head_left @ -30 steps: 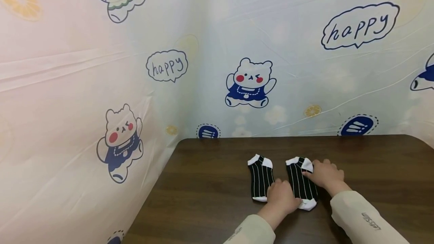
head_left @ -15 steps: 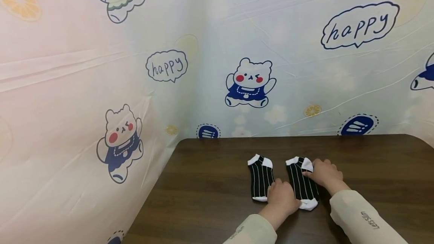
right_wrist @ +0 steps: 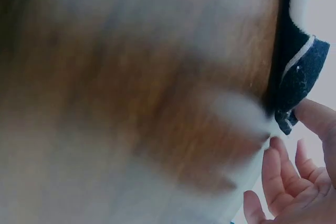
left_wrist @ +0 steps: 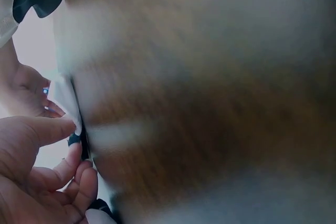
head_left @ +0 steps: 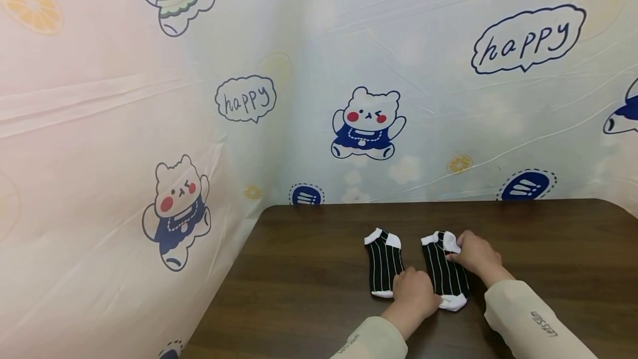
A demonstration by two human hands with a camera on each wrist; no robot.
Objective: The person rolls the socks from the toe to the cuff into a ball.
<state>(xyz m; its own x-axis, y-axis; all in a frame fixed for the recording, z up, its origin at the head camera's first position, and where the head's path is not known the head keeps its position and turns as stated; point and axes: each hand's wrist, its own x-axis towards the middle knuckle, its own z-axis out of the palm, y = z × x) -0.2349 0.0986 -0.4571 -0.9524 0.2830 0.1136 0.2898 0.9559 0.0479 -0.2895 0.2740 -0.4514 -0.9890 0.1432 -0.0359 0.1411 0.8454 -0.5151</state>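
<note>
Two black ankle socks with white stripes and white toes, heels and cuffs lie side by side in the head view. The left sock [head_left: 384,265] is flat, its lower right edge hidden by my left hand [head_left: 415,292]. That hand pinches the white toe of the right sock [head_left: 445,270] between thumb and fingers, as the left wrist view also shows. At the same sock's heel end, my right hand [head_left: 476,255] grips the edge. In the right wrist view, the thumb [right_wrist: 316,119] presses on a raised, folded dark part of the sock.
Both socks lie on a dark brown wooden table [head_left: 309,270]. Behind and to the left hang pale printed curtains [head_left: 299,98] with cartoon bears and "happy" bubbles, meeting the table's back edge.
My right hand has shifted slightly at the right sock's heel, and the white heel now bunches up a little. My left hand stays almost still at the toe.
</note>
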